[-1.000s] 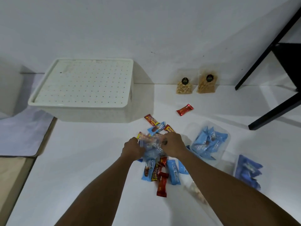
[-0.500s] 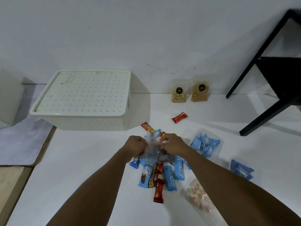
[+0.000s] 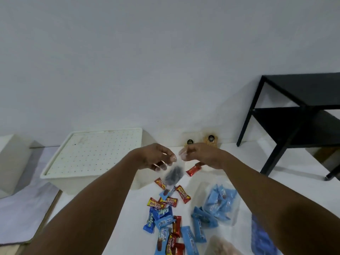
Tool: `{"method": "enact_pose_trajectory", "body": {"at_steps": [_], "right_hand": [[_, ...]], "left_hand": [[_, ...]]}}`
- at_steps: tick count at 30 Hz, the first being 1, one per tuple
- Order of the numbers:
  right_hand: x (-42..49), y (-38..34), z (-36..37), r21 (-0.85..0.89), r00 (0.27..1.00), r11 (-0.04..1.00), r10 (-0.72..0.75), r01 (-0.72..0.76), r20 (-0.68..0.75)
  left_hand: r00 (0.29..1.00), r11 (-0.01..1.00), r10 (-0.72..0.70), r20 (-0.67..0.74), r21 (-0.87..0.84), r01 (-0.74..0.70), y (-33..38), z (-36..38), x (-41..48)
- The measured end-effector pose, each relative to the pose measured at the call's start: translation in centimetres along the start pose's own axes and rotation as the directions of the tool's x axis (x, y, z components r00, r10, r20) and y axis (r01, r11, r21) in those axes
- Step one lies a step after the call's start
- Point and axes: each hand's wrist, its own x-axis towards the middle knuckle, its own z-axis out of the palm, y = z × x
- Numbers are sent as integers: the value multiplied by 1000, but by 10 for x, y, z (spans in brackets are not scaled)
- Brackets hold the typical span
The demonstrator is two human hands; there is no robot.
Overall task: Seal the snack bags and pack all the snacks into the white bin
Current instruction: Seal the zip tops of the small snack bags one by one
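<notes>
My left hand (image 3: 153, 157) and my right hand (image 3: 199, 153) are raised above the table, each pinching the top edge of a small clear bag (image 3: 173, 174) with dark snacks in its bottom. The bag hangs between them, blurred. Below lies a pile of loose wrapped snacks (image 3: 165, 218), blue, red and yellow. A clear bag of blue snacks (image 3: 219, 202) lies to the right of the pile. The white bin (image 3: 95, 159) stands at the left with its perforated lid on. Two nut bags (image 3: 209, 139) lean on the wall, partly hidden by my right hand.
A black side table (image 3: 298, 116) stands at the right against the wall. Another blue snack bag (image 3: 261, 236) and a pale clear bag (image 3: 222, 247) lie at the bottom right. A grey cloth (image 3: 22, 208) lies left of the table edge.
Both hands have lifted the small clear bag from just above the snack pile up to the level of the bin's lid. The camera has tilted upward, showing more wall.
</notes>
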Motion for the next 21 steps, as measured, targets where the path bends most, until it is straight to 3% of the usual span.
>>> {"method": "enact_pose_trajectory", "body": {"at_steps": [5,9,16,21], "right_hand": [[-11,-50,-22,-23,983,985,-170,169,-68],[-21,-85,-38,41,928,938,-332,343,-168],[-24,-112,-52,210,901,900,-313,382,-299],[-21,-114,-49,225,885,890,-306,397,-350]], "left_hand": [[985,990,144,-96,29,-141,51,-33,-20],[928,945,300,-221,-65,-321,75,-44,-30],[810,824,406,-423,-213,-525,85,-45,-27],[729,792,453,-513,-143,-593,88,-37,-16]]}}
